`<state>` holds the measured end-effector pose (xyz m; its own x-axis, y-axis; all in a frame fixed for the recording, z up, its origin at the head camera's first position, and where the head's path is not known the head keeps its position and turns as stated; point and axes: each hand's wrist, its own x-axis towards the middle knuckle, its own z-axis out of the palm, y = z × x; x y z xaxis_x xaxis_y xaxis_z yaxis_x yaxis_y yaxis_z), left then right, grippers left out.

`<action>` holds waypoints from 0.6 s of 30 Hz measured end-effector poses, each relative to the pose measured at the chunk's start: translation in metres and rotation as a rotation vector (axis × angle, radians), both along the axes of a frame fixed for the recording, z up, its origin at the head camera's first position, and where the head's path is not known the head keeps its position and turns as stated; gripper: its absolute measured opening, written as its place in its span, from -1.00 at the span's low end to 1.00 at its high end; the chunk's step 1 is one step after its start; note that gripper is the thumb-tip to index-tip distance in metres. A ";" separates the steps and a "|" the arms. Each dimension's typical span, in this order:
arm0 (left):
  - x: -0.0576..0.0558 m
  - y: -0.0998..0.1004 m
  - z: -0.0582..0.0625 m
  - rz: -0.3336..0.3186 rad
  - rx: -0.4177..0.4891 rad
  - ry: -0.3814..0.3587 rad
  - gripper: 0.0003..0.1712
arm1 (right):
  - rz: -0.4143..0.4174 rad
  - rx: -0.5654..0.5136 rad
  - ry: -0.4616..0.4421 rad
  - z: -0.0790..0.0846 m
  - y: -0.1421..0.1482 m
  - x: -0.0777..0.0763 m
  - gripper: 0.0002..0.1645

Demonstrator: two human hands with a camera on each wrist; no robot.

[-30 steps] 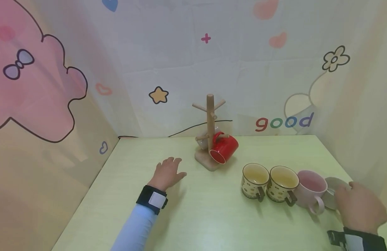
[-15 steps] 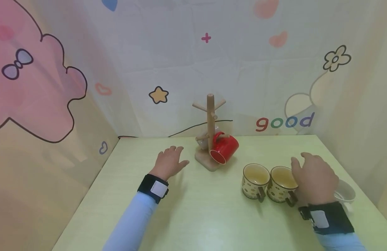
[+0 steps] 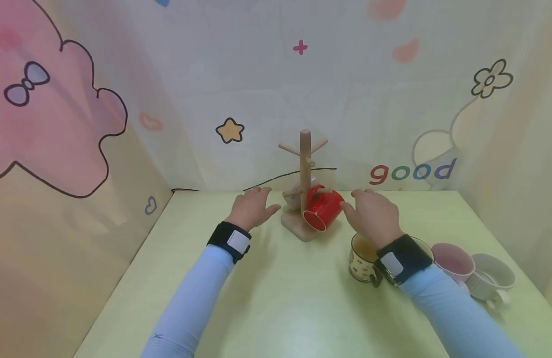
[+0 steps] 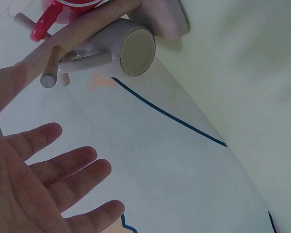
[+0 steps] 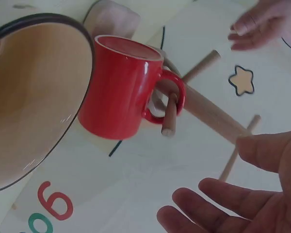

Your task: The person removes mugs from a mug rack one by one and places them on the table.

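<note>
A wooden mug tree (image 3: 305, 174) stands near the back of the table. By its handle a red mug (image 3: 324, 209) hangs from a lower peg on the right. Behind the post hangs a whitish mug (image 4: 136, 52), mostly hidden in the head view. My left hand (image 3: 253, 208) is left of the tree, fingers spread and holding nothing. To the right of the red mug, my right hand (image 3: 373, 215) is held out with relaxed fingers, over a cream spotted mug (image 3: 362, 261). That mug's rim shows large in the right wrist view.
Right of the first spotted mug, a row of mugs continues on the table (image 3: 294, 308): a second spotted mug (image 3: 422, 244) partly under my right wrist, a pink mug (image 3: 452, 259) and a grey-white mug (image 3: 492, 276). A printed cloth (image 3: 240, 74) hangs behind.
My right hand has left the grey-white mug and swept left across the row to beside the red mug. My left hand has moved slightly forward and right, closer to the tree.
</note>
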<state>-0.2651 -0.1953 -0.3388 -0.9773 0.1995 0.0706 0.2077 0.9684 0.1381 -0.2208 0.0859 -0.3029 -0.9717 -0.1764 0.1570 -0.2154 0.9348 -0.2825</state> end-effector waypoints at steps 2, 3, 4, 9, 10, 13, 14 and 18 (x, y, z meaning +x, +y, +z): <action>-0.005 0.004 0.004 -0.002 -0.011 -0.003 -0.26 | 0.023 0.020 -0.005 0.001 -0.008 -0.007 -0.41; -0.007 0.005 0.005 -0.003 -0.013 -0.004 -0.26 | 0.033 0.023 -0.007 0.001 -0.011 -0.011 -0.42; -0.009 0.007 0.007 -0.004 -0.019 -0.002 -0.25 | 0.040 0.027 -0.007 0.001 -0.014 -0.014 -0.43; -0.020 0.013 0.016 -0.005 -0.029 0.012 -0.24 | 0.049 0.036 0.001 0.009 -0.027 -0.025 -0.48; -0.022 0.014 0.019 -0.004 -0.029 0.018 -0.23 | 0.048 0.037 0.006 0.011 -0.030 -0.026 -0.47; -0.030 0.015 0.028 0.004 -0.020 0.040 -0.21 | 0.045 0.036 0.023 0.018 -0.039 -0.030 -0.45; -0.033 0.015 0.031 0.008 -0.017 0.048 -0.20 | 0.042 0.029 0.027 0.021 -0.043 -0.032 -0.44; -0.047 0.016 0.045 0.025 -0.007 0.070 -0.15 | 0.039 0.010 0.045 0.033 -0.057 -0.038 -0.47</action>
